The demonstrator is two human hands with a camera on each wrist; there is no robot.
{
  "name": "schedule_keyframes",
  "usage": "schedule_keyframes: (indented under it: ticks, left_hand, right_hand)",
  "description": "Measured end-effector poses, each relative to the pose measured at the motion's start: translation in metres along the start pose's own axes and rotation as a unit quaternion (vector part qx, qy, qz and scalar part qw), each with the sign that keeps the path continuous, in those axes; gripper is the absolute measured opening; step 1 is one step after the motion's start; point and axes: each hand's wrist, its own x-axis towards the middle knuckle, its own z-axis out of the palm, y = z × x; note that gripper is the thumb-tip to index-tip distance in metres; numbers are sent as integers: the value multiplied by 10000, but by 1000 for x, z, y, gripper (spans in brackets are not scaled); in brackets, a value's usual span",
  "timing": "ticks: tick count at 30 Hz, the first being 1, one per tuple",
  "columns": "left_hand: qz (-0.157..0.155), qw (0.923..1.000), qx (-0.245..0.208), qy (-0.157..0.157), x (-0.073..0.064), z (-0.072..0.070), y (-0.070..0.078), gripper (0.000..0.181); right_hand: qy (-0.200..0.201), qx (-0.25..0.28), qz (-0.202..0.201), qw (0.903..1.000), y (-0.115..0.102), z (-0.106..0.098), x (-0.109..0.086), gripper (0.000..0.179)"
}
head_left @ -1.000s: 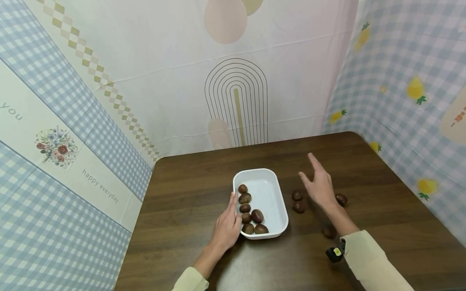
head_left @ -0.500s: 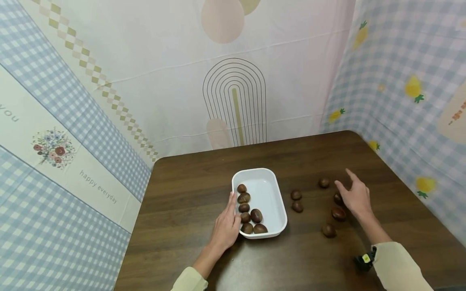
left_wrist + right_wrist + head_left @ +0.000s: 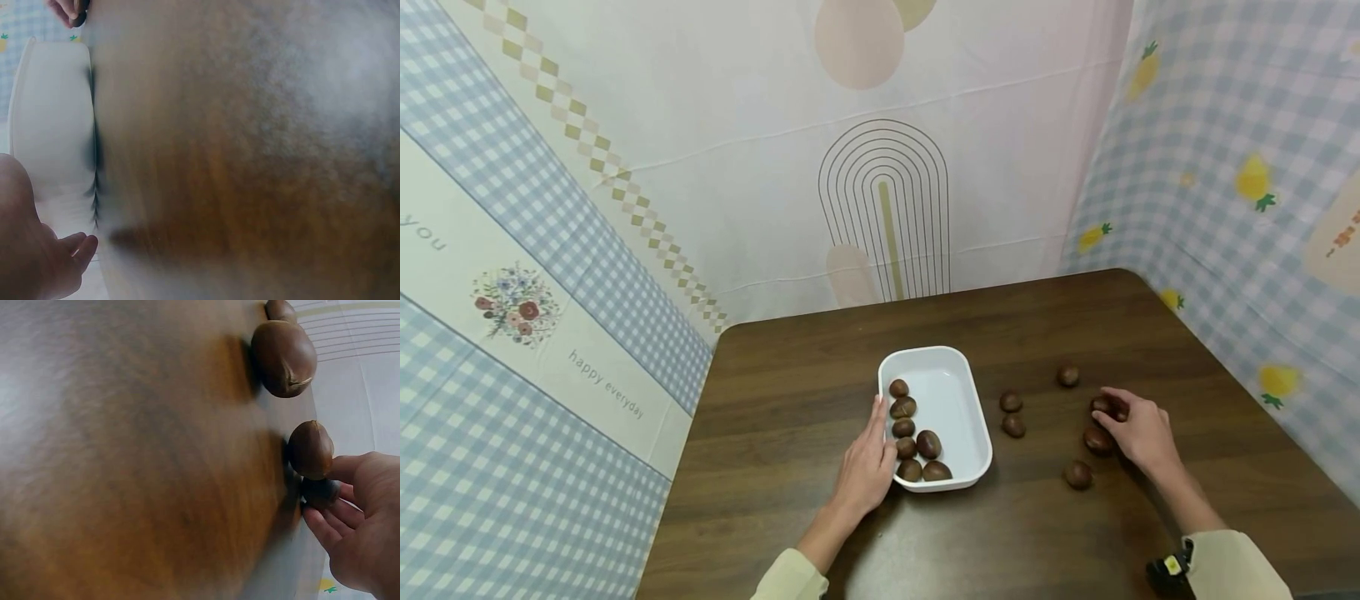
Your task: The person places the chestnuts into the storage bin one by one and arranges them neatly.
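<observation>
A white rectangular dish stands mid-table with several brown chestnuts along its left side and near end. My left hand rests against the dish's left wall, fingers straight. The left wrist view shows this hand beside the dish's outer wall. On the right of the table my right hand pinches a chestnut between thumb and fingers. Up close, that chestnut is partly hidden behind another chestnut near the thumb.
More loose chestnuts lie between the dish and my right hand: a close pair, one farther back, one just below the fingers and one nearer me. Patterned cloths hang behind the dark wooden table and at its sides.
My right hand has moved right and toward me from beside the dish, come down among the loose chestnuts, and closed its fingers on one. My left hand and the dish stay put.
</observation>
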Motion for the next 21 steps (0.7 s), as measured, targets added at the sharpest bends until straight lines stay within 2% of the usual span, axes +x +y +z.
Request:
schedule_keyframes:
  ticks: [4,12,21]
  left_hand:
    - [-34,10000,-22,-29,0,-1,1,66]
    - [-33,10000,-46,8,0,0,2,68]
    - [-9,10000,-48,21,0,0,2,67]
  right_hand:
    - [253,-48,-218,9994,2,2,-4,40]
    - [364,46,-126,9992,5,3,-8,38]
    - [608,-21,-185,9980,4,-2,7,37]
